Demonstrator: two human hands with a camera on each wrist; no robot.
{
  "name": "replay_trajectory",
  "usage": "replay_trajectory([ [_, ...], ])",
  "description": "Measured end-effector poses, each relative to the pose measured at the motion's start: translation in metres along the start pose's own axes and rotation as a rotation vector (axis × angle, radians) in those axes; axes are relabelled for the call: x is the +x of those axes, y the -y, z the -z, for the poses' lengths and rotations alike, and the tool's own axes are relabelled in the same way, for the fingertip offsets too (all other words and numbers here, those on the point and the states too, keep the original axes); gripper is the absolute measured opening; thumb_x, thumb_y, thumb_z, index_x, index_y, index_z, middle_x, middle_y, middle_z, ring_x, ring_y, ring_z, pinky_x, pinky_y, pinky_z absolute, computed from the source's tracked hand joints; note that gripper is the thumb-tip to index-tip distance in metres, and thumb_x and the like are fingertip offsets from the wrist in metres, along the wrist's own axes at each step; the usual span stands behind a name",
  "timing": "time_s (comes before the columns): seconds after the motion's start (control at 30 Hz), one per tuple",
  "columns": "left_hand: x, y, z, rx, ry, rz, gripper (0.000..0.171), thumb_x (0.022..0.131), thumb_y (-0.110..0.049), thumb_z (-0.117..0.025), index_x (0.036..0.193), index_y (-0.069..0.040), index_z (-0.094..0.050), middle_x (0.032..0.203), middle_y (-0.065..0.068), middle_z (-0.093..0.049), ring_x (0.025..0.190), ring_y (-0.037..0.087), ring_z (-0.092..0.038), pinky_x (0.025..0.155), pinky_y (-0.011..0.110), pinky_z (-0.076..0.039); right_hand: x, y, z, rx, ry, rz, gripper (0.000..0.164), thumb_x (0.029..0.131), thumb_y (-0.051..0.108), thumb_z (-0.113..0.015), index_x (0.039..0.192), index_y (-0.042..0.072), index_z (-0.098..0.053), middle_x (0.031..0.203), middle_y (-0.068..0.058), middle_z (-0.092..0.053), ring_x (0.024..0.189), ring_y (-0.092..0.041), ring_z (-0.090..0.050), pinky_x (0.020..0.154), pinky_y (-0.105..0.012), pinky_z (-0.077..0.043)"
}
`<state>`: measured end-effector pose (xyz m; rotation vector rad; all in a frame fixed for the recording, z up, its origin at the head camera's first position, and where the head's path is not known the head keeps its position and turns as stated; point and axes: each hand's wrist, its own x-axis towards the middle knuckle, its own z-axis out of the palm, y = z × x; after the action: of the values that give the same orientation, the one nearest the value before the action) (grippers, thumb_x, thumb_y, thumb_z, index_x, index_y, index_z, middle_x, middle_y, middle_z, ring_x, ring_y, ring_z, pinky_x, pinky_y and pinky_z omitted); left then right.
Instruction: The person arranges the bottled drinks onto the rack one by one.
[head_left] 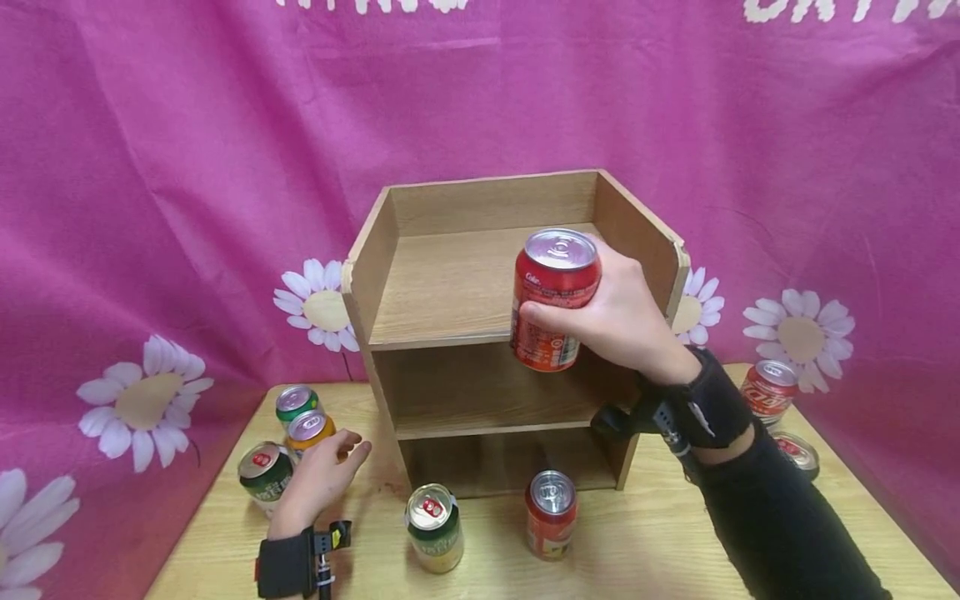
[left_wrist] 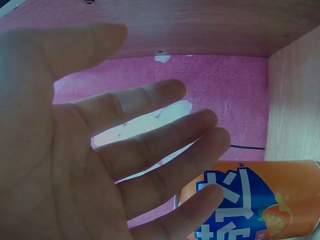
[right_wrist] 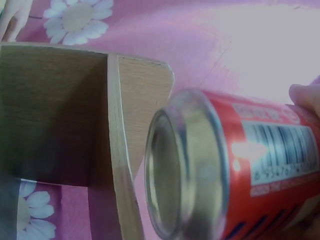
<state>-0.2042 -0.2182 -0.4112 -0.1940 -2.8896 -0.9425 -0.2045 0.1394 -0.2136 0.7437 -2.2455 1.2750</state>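
In the head view my right hand (head_left: 630,312) grips a red Coke can (head_left: 553,287), its thumb across the front. The can is raised, top up, before the upper part of a wooden shelf (head_left: 442,287). Its silver base and barcode show large in the right wrist view, where the can (right_wrist: 275,150) is seen from below. At the left, my left hand (head_left: 318,479) hovers by an orange soda can (head_left: 307,427) with nothing in its grasp. The left wrist view shows that hand (left_wrist: 125,145) with fingers extended and spread, overlapping the orange can (left_wrist: 292,200).
A green can (head_left: 296,400) and a dark green can (head_left: 265,475) stand at the left. Before the shelf are a green-and-gold can (head_left: 435,537) and an orange-red can (head_left: 551,525). At the right stand a red can (head_left: 768,396) and a partly hidden can (head_left: 797,454).
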Motion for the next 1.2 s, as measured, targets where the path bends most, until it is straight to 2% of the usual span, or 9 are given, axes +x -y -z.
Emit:
replay_trajectory([
  [0.37,0.002,0.002,-0.003,0.004,-0.008,-0.006,0.03,0.095,-0.026,-0.056,0.11,-0.002,-0.064,0.108,0.017,-0.064,0.099,0.033,-0.06,0.085,0.049,-0.047,0.022,-0.001,-0.025,-0.033,-0.067,-0.046,0.058,0.07,0.033,-0.083,0.115,0.006,-0.057,0.097,-0.004,-0.066,0.085,-0.013,-0.062,0.075,-0.034,-0.05],
  [0.5,0.002,0.003,-0.003,-0.007,-0.004,0.003,0.031,0.095,-0.027,-0.056,0.112,-0.001,-0.063,0.108,0.017,-0.064,0.1,0.033,-0.06,0.085,0.049,-0.047,0.027,-0.002,-0.029,-0.04,-0.067,-0.084,0.059,0.07,0.035,-0.082,0.114,0.006,-0.056,0.097,-0.004,-0.066,0.083,-0.014,-0.063,0.072,-0.033,-0.052],
  [0.8,0.002,0.003,-0.002,-0.015,-0.011,0.012,0.031,0.095,-0.027,-0.055,0.111,-0.002,-0.063,0.107,0.019,-0.064,0.1,0.034,-0.06,0.085,0.049,-0.046,0.031,-0.003,-0.033,0.034,-0.023,-0.139,0.066,0.072,0.028,-0.083,0.121,0.003,-0.047,0.105,-0.008,-0.061,0.09,-0.018,-0.062,0.078,-0.034,-0.051],
  [1.0,0.002,0.001,-0.001,-0.007,-0.016,0.006,0.03,0.095,-0.026,-0.056,0.11,-0.001,-0.063,0.105,0.019,-0.064,0.098,0.034,-0.061,0.084,0.05,-0.047,0.026,-0.002,-0.037,0.13,-0.001,-0.116,0.077,0.069,0.017,-0.085,0.127,0.002,-0.038,0.111,-0.01,-0.057,0.097,-0.019,-0.058,0.086,-0.035,-0.047],
  [1.2,0.001,0.001,-0.003,-0.009,-0.008,0.005,0.028,0.095,-0.025,-0.056,0.108,-0.002,-0.064,0.106,0.018,-0.065,0.097,0.033,-0.061,0.084,0.049,-0.047,0.019,-0.006,-0.044,0.153,0.006,-0.106,0.079,0.067,0.013,-0.086,0.127,0.003,-0.036,0.111,-0.009,-0.054,0.096,-0.02,-0.055,0.087,-0.036,-0.045],
])
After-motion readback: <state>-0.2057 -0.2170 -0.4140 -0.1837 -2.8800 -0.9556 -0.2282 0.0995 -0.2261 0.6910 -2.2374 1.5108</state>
